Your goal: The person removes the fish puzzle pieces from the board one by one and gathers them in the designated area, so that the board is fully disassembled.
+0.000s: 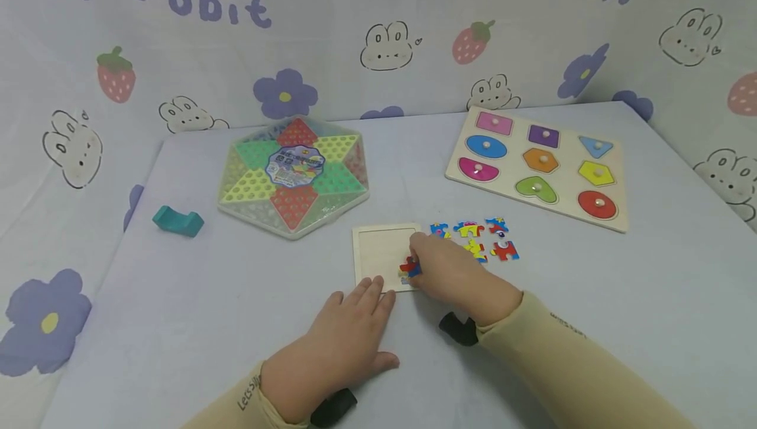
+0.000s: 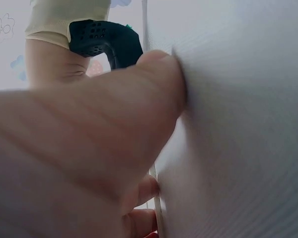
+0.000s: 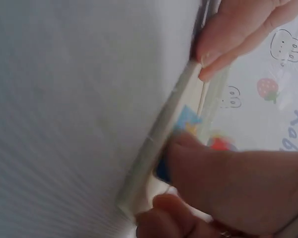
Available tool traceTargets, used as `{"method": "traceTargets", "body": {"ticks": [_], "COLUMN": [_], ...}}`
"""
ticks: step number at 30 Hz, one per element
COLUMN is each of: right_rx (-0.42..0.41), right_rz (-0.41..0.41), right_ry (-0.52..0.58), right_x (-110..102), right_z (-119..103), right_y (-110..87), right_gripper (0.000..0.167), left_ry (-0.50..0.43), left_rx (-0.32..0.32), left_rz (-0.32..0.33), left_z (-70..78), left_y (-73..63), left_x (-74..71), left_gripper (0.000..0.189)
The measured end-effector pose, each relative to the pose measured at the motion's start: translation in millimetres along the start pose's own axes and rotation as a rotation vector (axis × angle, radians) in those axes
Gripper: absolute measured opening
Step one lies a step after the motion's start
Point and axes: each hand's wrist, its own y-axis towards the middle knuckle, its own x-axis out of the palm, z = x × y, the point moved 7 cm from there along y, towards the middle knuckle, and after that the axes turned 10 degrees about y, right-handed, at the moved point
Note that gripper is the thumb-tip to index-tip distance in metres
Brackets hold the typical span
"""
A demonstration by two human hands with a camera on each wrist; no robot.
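A small square wooden puzzle tray (image 1: 378, 245) lies in front of me with a raised rim. The left hand (image 1: 349, 330) has its fingers stretched out over the tray's near edge and its thumb on the table. At the tray's right side, the right hand (image 1: 452, 274) pinches a colourful jigsaw piece (image 1: 408, 267) over the lower right corner. In the right wrist view the thumb presses on the piece's dark blue part (image 3: 163, 168), partly hiding it. Loose jigsaw pieces (image 1: 504, 250) lie just right of the tray, some partly covered by the right hand.
A hexagonal Chinese checkers box (image 1: 349, 209) lies back left. To the back right is a wooden shape board (image 1: 508, 127) with knobbed pieces. A teal curved block (image 1: 178, 221) sits at far left. White cloth with rabbit prints hangs behind the table (image 1: 236, 324).
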Motion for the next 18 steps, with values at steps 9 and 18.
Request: {"method": "traceTargets", "body": {"ticks": [9, 18], "right_rx": [-0.135, -0.116], "right_rz": [0.015, -0.145], "right_ry": [0.151, 0.506], "right_x": [-3.5, -15.0], "right_z": [2.6, 25.2], "right_y": [-7.6, -19.3], "right_gripper": [0.021, 0.016], "left_ry": [-0.008, -0.034], "left_rx": [0.006, -0.002], "left_rz": [-0.010, -0.014], "left_z": [-2.0, -4.3], "left_y": [-0.1, -0.6], "left_x": [0.1, 1.8], "left_gripper": [0.085, 0.086]}}
